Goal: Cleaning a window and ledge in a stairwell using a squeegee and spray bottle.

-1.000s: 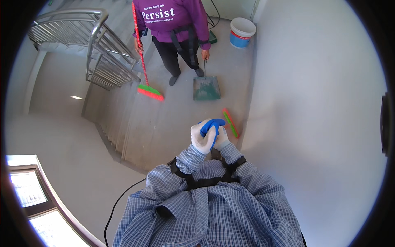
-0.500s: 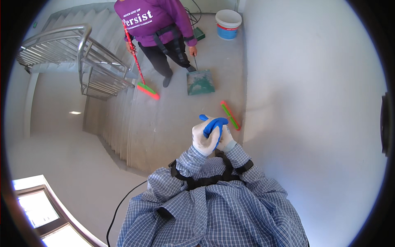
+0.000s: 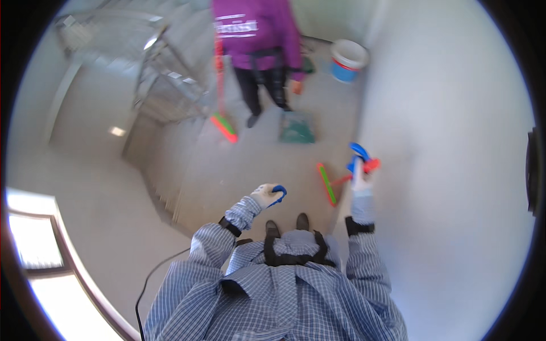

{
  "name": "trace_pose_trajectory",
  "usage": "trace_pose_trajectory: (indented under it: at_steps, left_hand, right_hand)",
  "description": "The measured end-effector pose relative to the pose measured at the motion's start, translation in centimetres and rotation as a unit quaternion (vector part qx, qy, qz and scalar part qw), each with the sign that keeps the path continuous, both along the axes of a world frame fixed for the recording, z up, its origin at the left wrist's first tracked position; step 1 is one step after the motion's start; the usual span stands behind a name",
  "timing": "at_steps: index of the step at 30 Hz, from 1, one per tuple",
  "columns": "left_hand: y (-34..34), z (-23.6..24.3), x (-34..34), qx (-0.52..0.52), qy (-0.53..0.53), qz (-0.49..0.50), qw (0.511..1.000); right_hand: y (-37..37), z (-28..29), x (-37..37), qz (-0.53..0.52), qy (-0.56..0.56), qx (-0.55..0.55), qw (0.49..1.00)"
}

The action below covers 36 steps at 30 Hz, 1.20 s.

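Note:
My left hand (image 3: 267, 195), in a white glove with blue palm and fingers, hangs left of my body. Its fingers are curled in, and nothing shows in them. My right hand (image 3: 362, 173), gloved alike, reaches forward beside the wall and is closed around the red handle of a broom (image 3: 327, 184). The handle's top end sticks out to the right of the glove. The broom's red and green head is on the floor, left of that hand. Motion blur softens the grip.
Ahead stands a person in a purple top (image 3: 256, 34), with a red-handled broom (image 3: 223, 127) and a green dustpan (image 3: 297, 127). A white and blue bucket (image 3: 348, 59) is by the right wall. Stairs and a metal railing (image 3: 165, 68) lie left.
My hands, clasped together before, have come apart. The right went right to the broom handle, the left moved left and down. The view has shifted, and the broom's red handle now shows.

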<state>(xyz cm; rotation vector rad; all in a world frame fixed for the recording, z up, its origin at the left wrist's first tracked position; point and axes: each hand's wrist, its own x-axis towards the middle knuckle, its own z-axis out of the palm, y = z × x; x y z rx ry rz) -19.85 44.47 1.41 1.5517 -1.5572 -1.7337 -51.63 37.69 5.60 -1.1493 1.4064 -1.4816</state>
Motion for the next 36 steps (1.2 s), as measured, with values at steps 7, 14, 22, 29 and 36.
trace_pose_trajectory:
  at_steps: [7,14,22,29,36]
  left_hand:
    - [13.4,-15.1,12.2,0.120,-0.265,0.192,0.937]
    - [25.7,-19.8,11.9,0.232,-0.208,0.306,0.900]
    - [24.6,-16.8,8.8,0.162,-0.199,0.308,0.916]
    - [20.3,-14.3,9.7,0.106,-0.199,0.278,0.934]
    - [20.4,-19.0,10.7,0.095,-0.134,0.262,0.951]
  right_hand:
    - [-2.1,-2.8,-1.6,0.038,-0.045,-0.061,0.996]
    - [-3.9,-3.0,-3.0,0.006,-0.036,-0.016,0.999]
    - [-5.5,-1.5,-2.8,-0.007,-0.028,-0.034,0.999]
    - [-5.1,-1.2,-2.3,-0.014,-0.018,-0.046,0.999]
    - [-5.9,-4.4,-4.0,-0.081,0.008,-0.049,0.995]
